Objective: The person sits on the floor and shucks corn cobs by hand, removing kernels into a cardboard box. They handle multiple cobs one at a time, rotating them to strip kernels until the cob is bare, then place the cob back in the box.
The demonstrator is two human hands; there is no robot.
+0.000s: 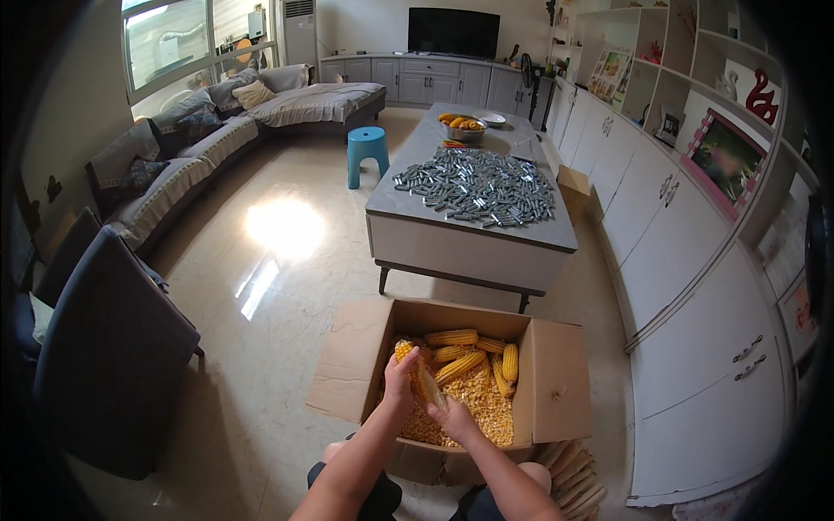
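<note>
An ear of corn [424,382] slants between my two hands over an open cardboard box [352,369]. Its upper end is covered in yellow kernels, while its lower part looks paler and partly stripped. My left hand [400,378] is closed around the upper part. Lower down, my right hand [454,420] grips the pale end; its fingertips are partly hidden. Loose kernels [473,408] cover the bottom of the box. Several whole ears of corn [460,368] lie on them toward the box's far and right sides.
Bare cobs [573,482] are piled beside the box at lower right. Beyond it stands a grey table [400,211] bearing many small shiny cylinders [486,187] and a bowl of corn [463,133]. A blue stool [367,156], dark chair [122,347] and white cabinets [695,382] stand around.
</note>
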